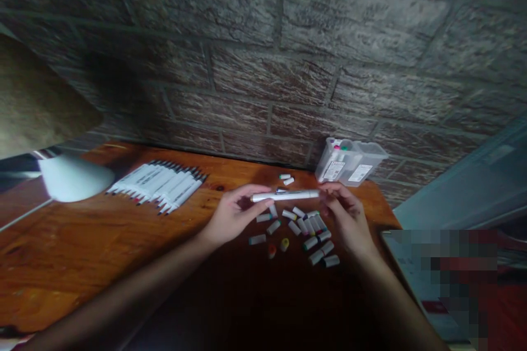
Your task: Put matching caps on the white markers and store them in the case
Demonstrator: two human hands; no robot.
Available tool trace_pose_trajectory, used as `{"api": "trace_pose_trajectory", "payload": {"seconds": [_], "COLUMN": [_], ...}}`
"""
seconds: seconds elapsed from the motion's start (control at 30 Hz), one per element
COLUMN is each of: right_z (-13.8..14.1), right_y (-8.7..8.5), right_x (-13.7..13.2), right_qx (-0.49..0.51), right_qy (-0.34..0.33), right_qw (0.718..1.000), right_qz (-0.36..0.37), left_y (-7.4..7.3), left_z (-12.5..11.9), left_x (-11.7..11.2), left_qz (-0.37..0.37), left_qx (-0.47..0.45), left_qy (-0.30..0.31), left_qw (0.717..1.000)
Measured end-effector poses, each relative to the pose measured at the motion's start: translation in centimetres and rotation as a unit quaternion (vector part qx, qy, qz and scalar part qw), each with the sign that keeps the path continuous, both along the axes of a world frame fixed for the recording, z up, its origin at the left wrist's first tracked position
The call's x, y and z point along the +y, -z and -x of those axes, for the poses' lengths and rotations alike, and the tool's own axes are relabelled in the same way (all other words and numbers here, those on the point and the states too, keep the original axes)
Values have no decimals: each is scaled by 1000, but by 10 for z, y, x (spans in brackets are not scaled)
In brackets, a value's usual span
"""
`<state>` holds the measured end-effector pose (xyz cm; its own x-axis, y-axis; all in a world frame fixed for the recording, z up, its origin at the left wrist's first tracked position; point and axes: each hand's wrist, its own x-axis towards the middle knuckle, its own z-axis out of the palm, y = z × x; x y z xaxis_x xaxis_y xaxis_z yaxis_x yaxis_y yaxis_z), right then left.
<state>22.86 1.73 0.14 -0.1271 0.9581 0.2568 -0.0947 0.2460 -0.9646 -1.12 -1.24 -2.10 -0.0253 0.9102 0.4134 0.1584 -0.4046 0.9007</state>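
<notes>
A white marker [286,196] lies level in the air between my hands, above the table. My left hand [234,215] grips its left end between thumb and fingers. The fingers of my right hand [348,216] are pinched at its right end; they partly hide that tip. Under and in front of the marker are several loose white marker caps [294,227] with coloured ends, most lying on their sides. An orange cap [272,251] and a yellow cap [285,244] show their coloured ends upward. Two more caps [287,179] lie just behind the marker.
Several white markers [158,186] with dark tips lie in a row on the wooden table [61,241] to the left. A lamp [74,175] stands beyond them. Clear plastic cases [349,162], one with markers inside, stand at the back right against the stone-patterned wall [247,66].
</notes>
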Motion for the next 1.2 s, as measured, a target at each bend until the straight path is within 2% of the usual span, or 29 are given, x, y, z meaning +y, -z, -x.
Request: {"api": "trace_pose_trajectory", "payload": {"seconds": [0.17, 0.47, 0.7, 1.07, 1.2], "right_z": [3, 9, 11, 13, 13], "right_y": [2, 5, 3, -1, -2], "right_x": [-3, -11, -13, -16, -16], "right_qx": [-16, -49, -47, -42, -42], "right_qy": [-4, 31, 31, 26, 26], "right_qw": [1000, 998, 998, 999, 999], "right_qz": [8, -20, -16, -17, -20], "left_y": [-5, -6, -9, -1, -3], "left_z": [-1, 0, 1, 5, 4], "left_x": [0, 3, 4, 6, 6], "left_qz": [9, 68, 67, 74, 77], "left_qx": [-72, -169, -168, -173, -184], "left_qy": [-12, 31, 22, 31, 31], "left_qw": [997, 983, 983, 982, 980]}}
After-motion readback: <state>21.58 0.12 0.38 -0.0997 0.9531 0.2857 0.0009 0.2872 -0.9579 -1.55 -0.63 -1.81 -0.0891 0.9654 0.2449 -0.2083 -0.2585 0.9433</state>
